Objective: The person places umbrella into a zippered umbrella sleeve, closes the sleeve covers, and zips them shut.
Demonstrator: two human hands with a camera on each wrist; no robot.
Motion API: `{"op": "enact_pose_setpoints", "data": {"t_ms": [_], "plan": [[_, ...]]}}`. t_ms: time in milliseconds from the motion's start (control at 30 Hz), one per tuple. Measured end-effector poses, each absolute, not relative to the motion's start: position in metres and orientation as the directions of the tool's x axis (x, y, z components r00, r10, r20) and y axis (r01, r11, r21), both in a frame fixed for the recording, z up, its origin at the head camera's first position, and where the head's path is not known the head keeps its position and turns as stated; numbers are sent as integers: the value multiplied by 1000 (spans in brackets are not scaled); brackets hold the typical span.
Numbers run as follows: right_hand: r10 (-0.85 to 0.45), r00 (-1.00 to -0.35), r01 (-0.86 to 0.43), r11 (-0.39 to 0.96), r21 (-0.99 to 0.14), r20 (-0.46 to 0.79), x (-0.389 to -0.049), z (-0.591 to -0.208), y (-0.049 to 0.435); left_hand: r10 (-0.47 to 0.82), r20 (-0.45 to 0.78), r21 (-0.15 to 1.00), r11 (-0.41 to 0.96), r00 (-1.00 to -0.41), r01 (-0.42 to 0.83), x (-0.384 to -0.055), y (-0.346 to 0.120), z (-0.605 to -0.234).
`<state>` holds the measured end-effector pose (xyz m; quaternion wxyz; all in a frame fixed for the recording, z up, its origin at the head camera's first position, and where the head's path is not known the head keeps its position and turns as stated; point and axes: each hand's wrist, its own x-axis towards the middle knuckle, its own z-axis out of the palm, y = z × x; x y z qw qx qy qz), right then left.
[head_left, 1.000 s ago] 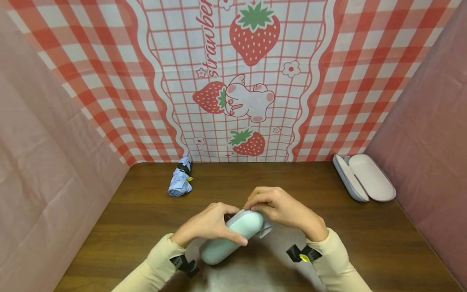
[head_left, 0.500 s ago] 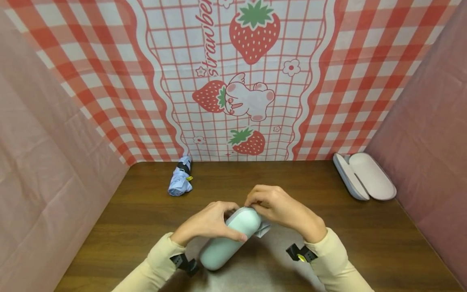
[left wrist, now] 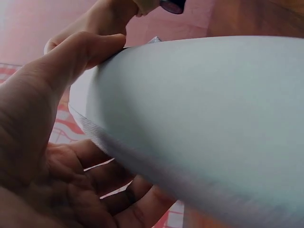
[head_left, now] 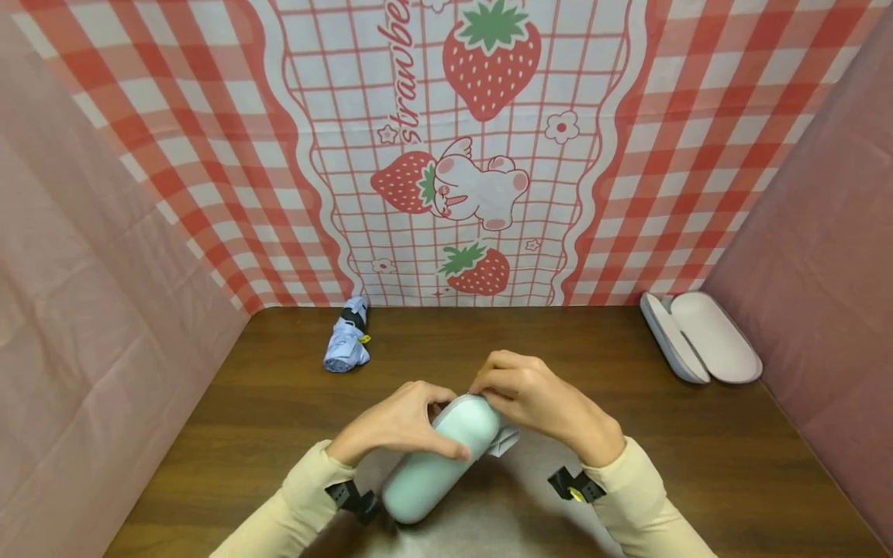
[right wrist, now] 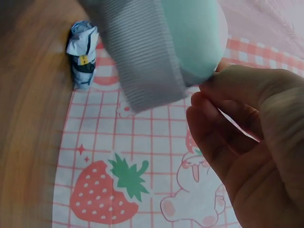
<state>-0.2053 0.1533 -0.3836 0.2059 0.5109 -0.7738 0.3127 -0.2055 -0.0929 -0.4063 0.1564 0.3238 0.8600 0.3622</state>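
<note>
A rounded, mint-green case [head_left: 436, 473] with a grey seam is held at a slant between both hands in the head view. My left hand [head_left: 394, 422] grips its middle, thumb across the top and fingers down the far side. At the upper right end, the thumb and forefinger of my right hand [head_left: 533, 391] pinch the seam edge; whatever small part lies between those fingertips is hidden. A ribbed grey strap [right wrist: 142, 61] hangs off the case in the right wrist view. The left wrist view shows the left thumb pressed on the smooth shell [left wrist: 209, 104].
At the back left of the wooden table [head_left: 244, 411] lies a folded light-blue umbrella [head_left: 346, 337] with a black band and a yellow tag. An opened grey hard case [head_left: 718, 341] lies at the back right. A strawberry-print cloth [head_left: 481, 178] hangs behind the table.
The case has rolled slightly, its near end dropping a little and less of the grey seam showing on the far side. Both hands keep their hold, almost in place.
</note>
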Motion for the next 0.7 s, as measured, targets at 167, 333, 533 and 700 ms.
{"op": "enact_pose_setpoints", "data": {"t_ms": [167,333,533,700], "plan": [[-648,-371,-929,269,-255,665,-205,-385,156,668,-36,709,541,-743,452,-206,-93,-405],[-646,-385,-923,269,-275,659,-206,-387,158,664,-39,700,552,-746,454,-207,-92,-405],[-629,-372,-928,256,-269,683,-206,-388,160,666,-38,689,558,-745,463,-207,-91,-404],[-628,-394,-919,267,-290,671,-205,-389,162,668,-42,689,558,-743,462,-208,-90,-403]]}}
